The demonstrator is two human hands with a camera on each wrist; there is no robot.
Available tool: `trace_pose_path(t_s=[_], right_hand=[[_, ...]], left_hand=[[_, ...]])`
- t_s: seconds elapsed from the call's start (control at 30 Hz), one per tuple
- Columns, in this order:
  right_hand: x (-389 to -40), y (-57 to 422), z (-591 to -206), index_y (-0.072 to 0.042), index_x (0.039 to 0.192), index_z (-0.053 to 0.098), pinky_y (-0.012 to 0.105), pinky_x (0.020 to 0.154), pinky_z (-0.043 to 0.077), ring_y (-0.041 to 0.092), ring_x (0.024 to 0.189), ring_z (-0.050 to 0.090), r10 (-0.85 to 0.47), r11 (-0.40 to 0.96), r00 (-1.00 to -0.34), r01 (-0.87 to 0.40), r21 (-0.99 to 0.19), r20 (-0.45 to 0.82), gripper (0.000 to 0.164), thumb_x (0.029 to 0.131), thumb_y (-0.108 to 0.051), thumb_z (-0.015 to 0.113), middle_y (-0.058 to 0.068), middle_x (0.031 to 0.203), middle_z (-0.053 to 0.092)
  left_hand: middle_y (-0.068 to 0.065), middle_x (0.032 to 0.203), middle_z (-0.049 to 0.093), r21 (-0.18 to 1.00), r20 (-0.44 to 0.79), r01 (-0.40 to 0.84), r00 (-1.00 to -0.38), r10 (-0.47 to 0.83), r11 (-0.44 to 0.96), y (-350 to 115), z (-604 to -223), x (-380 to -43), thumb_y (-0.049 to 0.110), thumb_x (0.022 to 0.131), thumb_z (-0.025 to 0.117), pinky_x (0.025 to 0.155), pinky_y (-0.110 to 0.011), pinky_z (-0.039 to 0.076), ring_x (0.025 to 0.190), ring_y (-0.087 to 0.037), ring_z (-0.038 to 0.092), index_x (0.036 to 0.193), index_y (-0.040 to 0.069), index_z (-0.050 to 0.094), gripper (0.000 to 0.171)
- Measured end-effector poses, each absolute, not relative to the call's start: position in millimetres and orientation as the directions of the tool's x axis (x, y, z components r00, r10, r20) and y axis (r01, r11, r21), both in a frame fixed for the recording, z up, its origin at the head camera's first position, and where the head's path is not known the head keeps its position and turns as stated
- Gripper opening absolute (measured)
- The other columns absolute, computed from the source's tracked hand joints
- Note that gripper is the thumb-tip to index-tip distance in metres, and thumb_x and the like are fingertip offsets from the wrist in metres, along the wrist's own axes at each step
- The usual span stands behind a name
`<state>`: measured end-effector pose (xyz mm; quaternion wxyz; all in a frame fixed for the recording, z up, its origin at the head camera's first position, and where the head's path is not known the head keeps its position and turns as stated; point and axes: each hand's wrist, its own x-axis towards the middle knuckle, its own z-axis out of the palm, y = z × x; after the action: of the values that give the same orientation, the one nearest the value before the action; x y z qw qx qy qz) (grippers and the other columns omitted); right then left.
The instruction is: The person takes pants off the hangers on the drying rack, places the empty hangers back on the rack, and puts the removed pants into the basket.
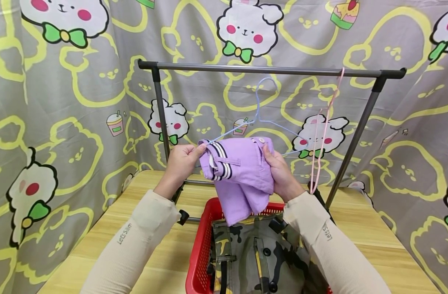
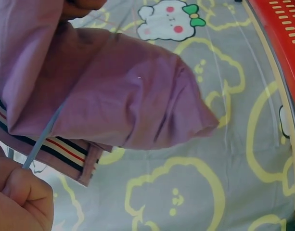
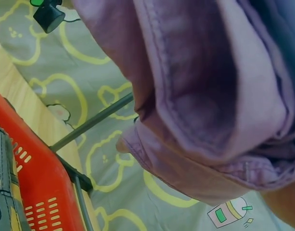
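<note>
Purple shorts (image 1: 242,163) with a striped inner waistband hang between my two hands, above a red basket. My left hand (image 1: 183,161) pinches the waistband's left end together with the lower corner of a light blue clothes hanger (image 1: 258,112). In the left wrist view, the hanger wire (image 2: 44,137) runs from the left fist (image 2: 22,197) up across the purple cloth (image 2: 118,91). The right hand (image 1: 282,171) grips the waistband's right side, thumb on the front. Most of its fingers are hidden behind the cloth, and purple folds (image 3: 200,96) fill much of the right wrist view.
A grey metal rack (image 1: 268,69) stands on the wooden table (image 1: 161,245), behind the hands. One pink hanger (image 1: 324,130) hangs from its bar at the right. The red basket (image 1: 199,249) holds a camouflage garment (image 1: 253,253) below the shorts. Patterned curtains (image 1: 205,36) surround the table.
</note>
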<state>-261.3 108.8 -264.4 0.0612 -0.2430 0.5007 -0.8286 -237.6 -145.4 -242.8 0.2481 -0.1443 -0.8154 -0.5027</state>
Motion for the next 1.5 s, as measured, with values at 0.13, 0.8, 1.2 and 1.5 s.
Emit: trace_pose_path(t_s=[0.13,0.8,1.2,1.5], right_hand=[[-260.2,109.8,-261.8,-0.014,0.093,0.059,0.023,0.069,0.047,0.009,0.073,0.06,-0.349,-0.497,-0.866,-0.153,-0.854,0.358,0.029,0.092,-0.039,0.046,-0.001,0.081,0.064],[-256.9,112.3,-257.0,-0.013,0.094,0.058,0.023,0.068,0.047,0.01,0.073,0.061,-0.35,-0.522,-0.854,-0.163,-0.837,0.385,0.029,0.092,-0.04,0.046,0.0,0.081,0.064],[-257.3,115.7,-257.4,-0.014,0.096,0.058,0.022,0.069,0.047,0.009,0.074,0.062,-0.366,-0.538,-0.824,-0.191,-0.821,0.432,0.03,0.093,-0.04,0.043,-0.001,0.083,0.065],[-255.3,117.0,-255.2,-0.014,0.098,0.058,0.022,0.071,0.047,0.009,0.076,0.062,-0.364,-0.575,-0.812,-0.191,-0.796,0.457,0.029,0.092,-0.039,0.045,0.0,0.086,0.065]], left_hand=[[0.002,0.043,0.03,0.747,0.549,0.485,-0.836,-0.011,0.454,-145.9,-243.4,-237.9,0.04,0.088,0.057,0.037,-0.025,0.017,0.039,-0.013,0.027,0.049,0.009,0.036,0.054],[0.003,0.041,0.031,0.78,0.518,0.458,-0.855,-0.029,0.426,-147.1,-243.7,-243.0,0.047,0.087,0.055,0.036,-0.026,0.019,0.038,-0.012,0.029,0.049,0.009,0.036,0.057],[0.003,0.043,0.029,0.795,0.504,0.44,-0.863,-0.049,0.418,-145.6,-243.8,-245.7,0.047,0.088,0.055,0.037,-0.026,0.018,0.039,-0.012,0.027,0.05,0.008,0.036,0.056],[0.002,0.043,0.029,0.802,0.493,0.432,-0.868,-0.05,0.412,-144.2,-246.0,-246.3,0.047,0.087,0.055,0.037,-0.026,0.018,0.039,-0.012,0.027,0.051,0.008,0.036,0.056]])
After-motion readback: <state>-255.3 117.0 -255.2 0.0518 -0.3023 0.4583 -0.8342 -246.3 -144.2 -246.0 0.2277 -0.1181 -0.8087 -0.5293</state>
